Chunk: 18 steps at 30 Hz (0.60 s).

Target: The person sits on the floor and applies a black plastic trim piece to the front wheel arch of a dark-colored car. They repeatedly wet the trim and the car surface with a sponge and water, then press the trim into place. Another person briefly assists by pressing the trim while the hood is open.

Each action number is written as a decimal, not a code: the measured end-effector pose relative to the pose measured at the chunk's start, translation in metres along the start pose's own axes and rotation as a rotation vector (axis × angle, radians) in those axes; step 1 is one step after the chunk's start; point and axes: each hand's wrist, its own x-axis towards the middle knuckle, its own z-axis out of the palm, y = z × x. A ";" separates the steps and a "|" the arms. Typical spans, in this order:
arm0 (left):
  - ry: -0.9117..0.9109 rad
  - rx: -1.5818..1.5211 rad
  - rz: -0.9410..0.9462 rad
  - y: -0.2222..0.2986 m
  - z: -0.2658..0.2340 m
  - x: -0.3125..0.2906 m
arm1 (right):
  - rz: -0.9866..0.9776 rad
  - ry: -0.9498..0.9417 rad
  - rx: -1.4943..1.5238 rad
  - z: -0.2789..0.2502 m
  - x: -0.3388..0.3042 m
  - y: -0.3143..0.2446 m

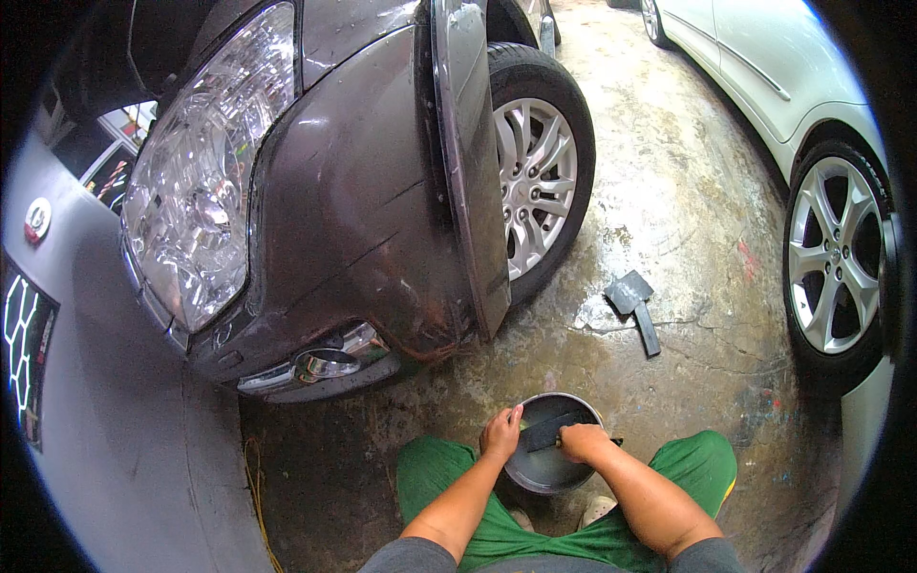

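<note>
Between my knees stands a round bucket (552,491) with a pale rim and cloudy liquid inside. Across its opening is a dark, flat piece that looks like sandpaper (543,435). My right hand (584,442) is closed on this piece from the right, over the bucket. At the bucket's left rim, my left hand (501,434) is closed with the thumb up, beside the left end of the dark piece. What its curled fingers hold is hidden.
Ahead stands a dark car (353,191) with scuffed bumper and loose-edged fender panel. On the wet concrete floor lie a dark square sheet (629,291) and a dark narrow block (648,329). A pale car (745,67) is at right, a grey panel (124,334) at left, beside a yellow cord (258,497).
</note>
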 end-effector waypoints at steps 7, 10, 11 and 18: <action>0.021 0.010 0.002 0.005 -0.003 -0.003 | 0.000 -0.007 -0.007 -0.007 -0.007 -0.003; 0.018 0.006 0.006 0.007 -0.005 -0.004 | 0.012 -0.021 -0.018 -0.007 -0.004 -0.003; 0.023 -0.001 0.009 0.007 -0.006 -0.005 | 0.002 -0.023 -0.019 -0.008 -0.005 -0.004; 0.018 0.004 -0.009 0.015 -0.012 -0.008 | 0.004 -0.014 -0.003 -0.005 -0.002 -0.003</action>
